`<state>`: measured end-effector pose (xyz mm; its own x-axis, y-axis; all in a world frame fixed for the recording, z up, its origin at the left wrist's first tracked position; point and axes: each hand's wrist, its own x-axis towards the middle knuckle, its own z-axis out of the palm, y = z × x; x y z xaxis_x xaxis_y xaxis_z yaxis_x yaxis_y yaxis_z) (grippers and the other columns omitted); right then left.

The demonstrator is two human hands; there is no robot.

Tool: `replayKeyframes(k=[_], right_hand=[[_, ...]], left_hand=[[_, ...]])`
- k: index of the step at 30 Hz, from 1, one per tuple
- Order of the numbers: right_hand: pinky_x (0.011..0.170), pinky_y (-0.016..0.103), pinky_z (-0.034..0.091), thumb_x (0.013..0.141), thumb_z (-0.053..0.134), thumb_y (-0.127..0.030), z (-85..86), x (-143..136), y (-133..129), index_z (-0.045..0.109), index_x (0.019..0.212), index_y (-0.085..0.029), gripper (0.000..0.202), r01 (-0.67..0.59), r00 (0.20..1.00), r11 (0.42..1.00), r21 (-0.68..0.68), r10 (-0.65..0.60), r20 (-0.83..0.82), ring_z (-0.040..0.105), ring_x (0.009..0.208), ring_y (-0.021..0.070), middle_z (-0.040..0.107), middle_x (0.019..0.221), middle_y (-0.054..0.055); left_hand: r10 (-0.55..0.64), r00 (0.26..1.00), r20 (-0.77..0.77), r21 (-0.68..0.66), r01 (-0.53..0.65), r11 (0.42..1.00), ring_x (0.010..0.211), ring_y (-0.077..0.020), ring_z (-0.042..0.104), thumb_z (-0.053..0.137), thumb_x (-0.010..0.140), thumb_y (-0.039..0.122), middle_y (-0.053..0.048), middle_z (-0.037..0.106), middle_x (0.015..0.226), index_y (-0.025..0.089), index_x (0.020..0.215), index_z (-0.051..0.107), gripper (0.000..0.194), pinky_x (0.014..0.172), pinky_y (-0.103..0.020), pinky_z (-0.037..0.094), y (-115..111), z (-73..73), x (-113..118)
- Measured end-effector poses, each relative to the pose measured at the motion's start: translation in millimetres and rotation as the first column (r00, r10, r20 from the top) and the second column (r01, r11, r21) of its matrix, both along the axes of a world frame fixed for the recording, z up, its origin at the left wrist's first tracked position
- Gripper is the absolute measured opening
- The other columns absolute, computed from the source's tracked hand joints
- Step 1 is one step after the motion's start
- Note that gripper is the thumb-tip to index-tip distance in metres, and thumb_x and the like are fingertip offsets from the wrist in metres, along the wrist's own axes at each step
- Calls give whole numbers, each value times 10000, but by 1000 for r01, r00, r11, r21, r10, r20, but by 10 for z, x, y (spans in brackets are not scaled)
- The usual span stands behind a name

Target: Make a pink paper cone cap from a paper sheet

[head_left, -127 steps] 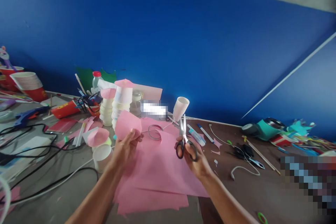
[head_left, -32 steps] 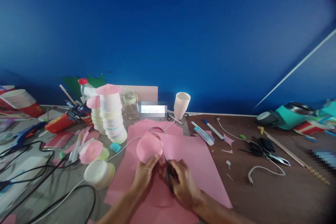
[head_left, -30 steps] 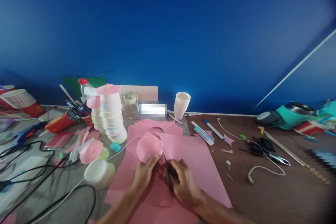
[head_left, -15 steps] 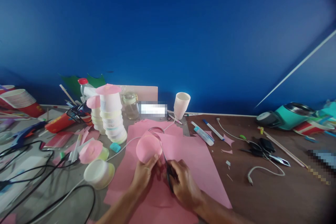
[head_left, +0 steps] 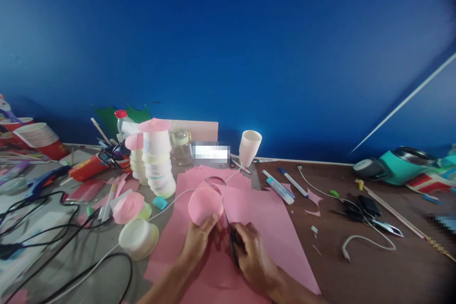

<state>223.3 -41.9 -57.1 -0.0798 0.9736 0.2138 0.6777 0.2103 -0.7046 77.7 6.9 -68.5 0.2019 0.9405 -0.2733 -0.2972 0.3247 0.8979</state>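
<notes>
My left hand [head_left: 200, 240] pinches the lower edge of a round piece of pink paper [head_left: 204, 205], thumb on top. In my right hand [head_left: 254, 251] is a pair of black-handled scissors [head_left: 234, 243], its blades pointing away from me along the right edge of the round paper. How far the blades are apart I cannot tell. Beneath both hands lie large pink paper sheets [head_left: 274, 228]. Left of them a white paper cup [head_left: 137, 240] rests tilted on the table, and behind it are stacked white cups [head_left: 158, 171] topped with pink paper.
A stack of white cups [head_left: 250, 148] stands by the blue wall. Glue [head_left: 280, 189], a blue-capped marker [head_left: 294, 183] and pink scraps lie right of the sheets. Further right are a white cable [head_left: 366, 242] and a teal container [head_left: 406, 164]. Black cables [head_left: 39, 232] cross the left side.
The whole view has shifted slightly, so things appear a little lower and to the right. Both hands keep their grip on the round paper and the scissors.
</notes>
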Motion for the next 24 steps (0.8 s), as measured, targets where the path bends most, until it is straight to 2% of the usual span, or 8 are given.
replayKeyframes(k=[7,12,24], right_hand=[[664,296,407,790,499,-40,38,15,16,630,831,-199,210,-9,1000,1000,-21,10,12,578,701,199,673,741,29],[670,292,401,778,491,-27,43,21,10,634,834,-198,230,-11,999,1000,-22,12,39,582,702,195,679,745,32],[679,290,403,767,515,-8,-14,37,4,632,843,-196,234,-4,997,999,-33,6,71,597,714,206,690,748,38]], left_hand=[[3,999,43,-11,-3,1000,400,-130,489,752,776,473,-3,526,427,172,549,625,397,410,-250,377,13,-63,-18],[8,999,35,-19,-8,1000,390,-130,489,763,756,484,13,495,409,166,544,612,412,401,-246,358,14,-28,-2],[17,999,35,-19,-17,1000,409,-117,478,773,736,497,-15,557,475,161,529,621,423,387,-238,341,5,29,0]])
